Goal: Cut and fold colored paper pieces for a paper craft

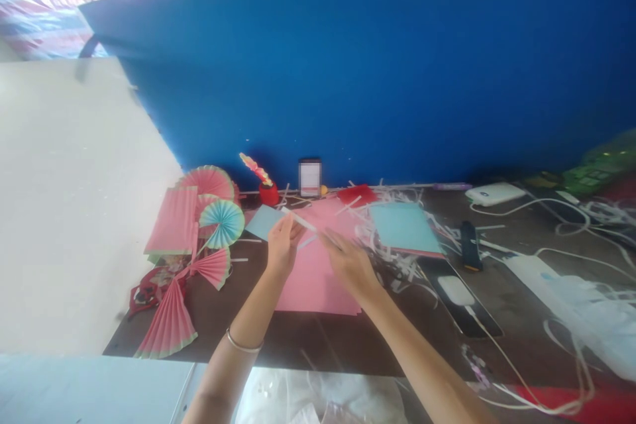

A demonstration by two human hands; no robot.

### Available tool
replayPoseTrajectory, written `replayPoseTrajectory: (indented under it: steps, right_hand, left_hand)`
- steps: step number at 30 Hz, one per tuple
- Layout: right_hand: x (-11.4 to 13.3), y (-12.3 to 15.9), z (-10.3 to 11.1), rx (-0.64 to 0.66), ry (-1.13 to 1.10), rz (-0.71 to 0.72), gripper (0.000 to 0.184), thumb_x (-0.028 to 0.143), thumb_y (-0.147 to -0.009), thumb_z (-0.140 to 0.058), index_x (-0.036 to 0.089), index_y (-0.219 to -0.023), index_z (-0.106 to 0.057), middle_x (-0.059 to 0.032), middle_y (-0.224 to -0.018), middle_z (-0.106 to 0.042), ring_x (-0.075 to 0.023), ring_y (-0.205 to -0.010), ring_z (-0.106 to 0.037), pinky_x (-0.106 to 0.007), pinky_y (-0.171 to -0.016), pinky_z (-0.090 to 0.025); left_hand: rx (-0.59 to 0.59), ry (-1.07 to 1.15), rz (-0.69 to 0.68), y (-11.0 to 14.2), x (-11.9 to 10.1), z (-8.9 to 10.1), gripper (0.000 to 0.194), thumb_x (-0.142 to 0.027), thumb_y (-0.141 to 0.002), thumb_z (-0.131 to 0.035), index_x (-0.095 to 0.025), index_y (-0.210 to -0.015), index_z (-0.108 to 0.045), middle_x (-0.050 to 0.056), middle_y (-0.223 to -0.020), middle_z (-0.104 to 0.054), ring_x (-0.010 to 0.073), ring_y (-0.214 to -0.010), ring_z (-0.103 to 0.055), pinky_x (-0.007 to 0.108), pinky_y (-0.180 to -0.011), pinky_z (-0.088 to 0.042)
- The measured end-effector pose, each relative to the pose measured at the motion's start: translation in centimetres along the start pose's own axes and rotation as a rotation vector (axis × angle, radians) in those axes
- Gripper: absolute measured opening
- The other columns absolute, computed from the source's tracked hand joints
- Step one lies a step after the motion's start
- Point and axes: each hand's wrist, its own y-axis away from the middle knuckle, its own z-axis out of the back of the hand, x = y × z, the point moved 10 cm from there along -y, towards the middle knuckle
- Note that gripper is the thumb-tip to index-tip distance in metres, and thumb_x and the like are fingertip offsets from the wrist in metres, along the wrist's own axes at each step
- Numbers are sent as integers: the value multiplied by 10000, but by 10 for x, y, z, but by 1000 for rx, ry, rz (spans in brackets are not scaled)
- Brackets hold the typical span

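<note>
Paper fans (171, 321) left on the table (348, 348), paper sheet (318, 285) in the middle, phone (489, 324) right, board (358, 73) behind

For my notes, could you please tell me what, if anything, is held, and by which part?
The left hand holds a white strip near its left end; whether the right hand grips it is unclear.

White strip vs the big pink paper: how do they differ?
Shape: the white strip is narrow; the pink paper is broad.
Pose: the strip slants in the left hand; the pink paper lies flat on the dark table.
Shared: both have straight edges.
</note>
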Motion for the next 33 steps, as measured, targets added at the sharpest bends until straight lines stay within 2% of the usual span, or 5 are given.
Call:
replayPoseTrajectory:
  steps: [6,15,22,28,33]
  right_hand:
    - [-2,4,2,-13,-19,1,501,14,-799,-340,207,-1232,-502,-95,-1149,-602,-202,-1015,-586,-336,-819,-515]
    - [-9,12,1,16,62,-31,411,37,-799,-402,193,-1134,-583,-92,-1182,-579,-205,-992,-589,-288,-709,-538]
    - [-8,13,1,56,100,-23,461,16,-795,-350,185,-1170,-557,-112,-1170,-575,-195,-944,-604,-266,-651,-530]
    - [-3,11,2,22,90,-16,492,-7,-782,-333,185,-1184,-543,-94,-1135,-588,-182,-944,-594,-235,-611,-519]
    - [1,11,3,-7,74,7,487,4,-794,-340,190,-1207,-518,-92,-1094,-602,-176,-908,-601,-242,-634,-523]
  left_hand:
    - [73,-61,51,11,20,-15,290,-378,-627,-709,-130,-747,-619,50,-785,-660,177,-830,-636,326,-830,-475]
    - [20,-6,21,2,15,-5,268,-367,-633,-703,-145,-728,-587,6,-693,-631,158,-776,-645,336,-809,-491]
    - [-25,2,28,0,9,3,274,-357,-618,-715,-142,-719,-579,-21,-608,-579,158,-776,-649,318,-811,-487]
    - [-16,66,9,2,6,0,265,-361,-640,-700,-143,-750,-595,9,-697,-627,157,-805,-645,308,-821,-472]
    - [32,30,86,11,27,-11,326,-375,-625,-712,-123,-811,-620,62,-791,-659,190,-819,-639,361,-832,-458]
